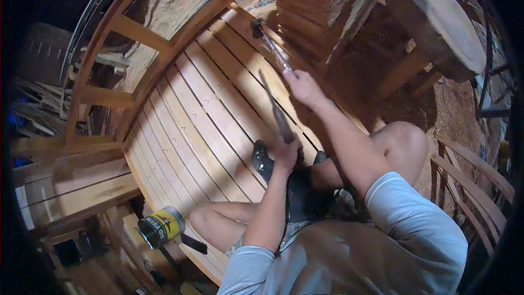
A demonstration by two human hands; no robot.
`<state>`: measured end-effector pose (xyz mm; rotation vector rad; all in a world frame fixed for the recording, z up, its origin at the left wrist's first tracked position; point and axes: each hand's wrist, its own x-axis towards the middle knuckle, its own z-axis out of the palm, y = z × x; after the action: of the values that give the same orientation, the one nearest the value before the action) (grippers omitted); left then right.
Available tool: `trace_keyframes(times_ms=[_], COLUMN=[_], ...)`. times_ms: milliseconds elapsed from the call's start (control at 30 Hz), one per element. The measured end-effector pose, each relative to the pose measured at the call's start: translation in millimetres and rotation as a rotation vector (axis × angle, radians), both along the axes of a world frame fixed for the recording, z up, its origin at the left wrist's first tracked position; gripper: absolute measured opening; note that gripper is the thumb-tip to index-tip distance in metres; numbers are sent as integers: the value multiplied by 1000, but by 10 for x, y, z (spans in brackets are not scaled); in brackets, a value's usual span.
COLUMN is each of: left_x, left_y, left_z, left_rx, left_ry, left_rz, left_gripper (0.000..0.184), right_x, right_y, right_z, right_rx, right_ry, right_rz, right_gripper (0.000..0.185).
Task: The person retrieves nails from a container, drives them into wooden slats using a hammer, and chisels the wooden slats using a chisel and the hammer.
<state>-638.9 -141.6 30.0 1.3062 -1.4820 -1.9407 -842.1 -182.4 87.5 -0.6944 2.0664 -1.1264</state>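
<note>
Hammer (275,52) is gripped in the right hand (307,88), fingers wrapped; dark narrow tool (279,117) is clasped in the left hand (286,155), both over wood slats (185,136). Yellow-black can (166,225) is seen near left, round wood stool (445,19) far right.

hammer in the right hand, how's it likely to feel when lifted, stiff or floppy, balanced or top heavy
The hammer is probably stiff, since its slim shiny handle looks straight. It likely feels top-heavy: the dark, bulky head sits at the end away from the right hand.
</note>
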Motion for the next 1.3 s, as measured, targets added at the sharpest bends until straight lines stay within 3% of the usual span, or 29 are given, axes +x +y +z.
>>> trace_keyframes(times_ms=[33, 67, 100, 200, 267, 333, 467, 867, 1033, 1133, 1200, 1300], left_x=[-107, -271, -395, -726, -912, -976, -1134, -1015, -996, -968, -891, -853], left_y=[-4, 19, -69, -228, -259, -296, -351, -473, -493, -479, -451, -407], left_z=[281, 459, 696, 486, 228, 215, 117, 285, 151, 60, 28, 250], left_rx=[62, 81, 195, 359, 494, 587, 809, 717, 760, 777, 652, 631], left_ry=[48, 48, 75, 246, 503, 506, 577, 506, 526, 582, 649, 630], left_rz=[-104, 25, -59, -34, 99, 134, 181, 97, 75, 51, 1, 51], left_gripper=[13, 13, 13, 12, 12, 12, 14, 10, 10, 14, 19, 21], right_x=[-55, -139, -222, -404, -413, -401, -331, -307, -320, -259, -258, -408], right_y=[11, -2, 4, 68, 139, 200, 212, 328, 354, 229, 120, -33], right_z=[134, 138, 154, 216, 338, 548, 531, 656, 723, 553, 361, -77], right_rx=[7, 7, 4, -22, -38, 9, 31, 52, -90, -92, -62, -110], right_ry=[-9, 50, 115, 219, 193, 30, 68, 77, 6, 13, 54, 143], right_rz=[2, 32, 62, 50, 58, 94, 90, 113, 208, 253, 296, 335], right_gripper=[65, 65, 65, 63, 62, 66, 67, 61, 54, 53, 54, 58])
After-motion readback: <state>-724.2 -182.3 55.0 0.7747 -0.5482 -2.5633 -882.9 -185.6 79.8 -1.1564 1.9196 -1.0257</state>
